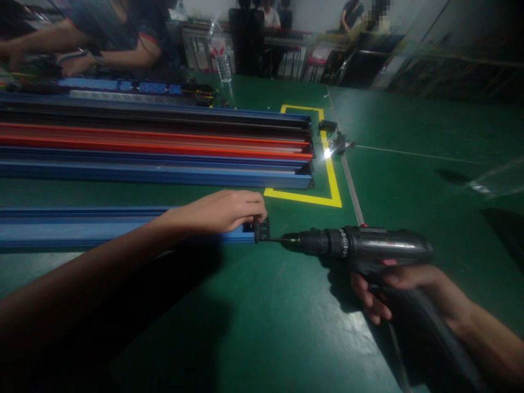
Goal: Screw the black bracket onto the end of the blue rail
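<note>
The right hand (372, 295) holds a black drill (368, 245). Its long tip meets the black end piece (262, 229) on a blue bar (213, 237). The left hand (235, 212) holds that end.

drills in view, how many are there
1. The black drill is in the right hand, its bit pointing left at the black end piece on the near blue rail. Others could be hidden in the dim background.
</note>
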A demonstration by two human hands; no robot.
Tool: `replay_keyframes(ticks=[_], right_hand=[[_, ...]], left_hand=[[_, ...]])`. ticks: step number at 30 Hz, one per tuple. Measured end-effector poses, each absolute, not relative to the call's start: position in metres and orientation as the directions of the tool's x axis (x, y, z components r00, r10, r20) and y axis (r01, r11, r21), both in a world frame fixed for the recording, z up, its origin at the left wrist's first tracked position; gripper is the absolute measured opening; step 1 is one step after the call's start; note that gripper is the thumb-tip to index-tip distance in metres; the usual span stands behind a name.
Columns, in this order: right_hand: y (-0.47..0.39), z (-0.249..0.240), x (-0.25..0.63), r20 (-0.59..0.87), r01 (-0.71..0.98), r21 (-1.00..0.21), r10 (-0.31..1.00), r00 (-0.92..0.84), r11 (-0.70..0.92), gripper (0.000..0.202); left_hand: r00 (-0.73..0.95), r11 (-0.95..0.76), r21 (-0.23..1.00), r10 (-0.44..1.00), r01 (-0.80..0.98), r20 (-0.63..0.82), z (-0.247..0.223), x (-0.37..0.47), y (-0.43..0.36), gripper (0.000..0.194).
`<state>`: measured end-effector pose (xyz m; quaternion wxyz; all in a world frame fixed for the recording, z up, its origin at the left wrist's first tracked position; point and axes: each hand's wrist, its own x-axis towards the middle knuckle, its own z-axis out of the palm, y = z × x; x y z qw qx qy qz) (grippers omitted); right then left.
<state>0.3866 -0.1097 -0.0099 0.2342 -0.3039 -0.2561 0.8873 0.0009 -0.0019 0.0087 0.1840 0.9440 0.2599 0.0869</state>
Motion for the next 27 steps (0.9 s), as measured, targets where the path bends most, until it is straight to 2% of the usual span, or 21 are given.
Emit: replay_keyframes(ticks=[9, 20, 27], right_hand=[[-0.1098, -0.0111, 0.3883, -0.388, -0.277, -0.609, 0.583, -0.714, -0.744, 0.036], [-0.1108, -0.0118, 0.3893, -0.416, -0.248, -0.623, 0.583, -0.698, -0.742, 0.035], [-0.1096, -0.011, 0.3871, -0.434, -0.233, -0.632, 0.586, -0.684, -0.739, 0.034]], left_hand=[[0.851, -0.798, 0.387, 0.522, 0.462, 0.06, 0.0077, 0.0003, -0.0017, 0.023], [0.851, -0.804, 0.394, 0.517, 0.446, 0.091, 0.006, 0.0001, -0.0009, 0.025], [0.85, -0.792, 0.395, 0.525, 0.464, 0.053, 0.0078, 0.0006, -0.0018, 0.022]])
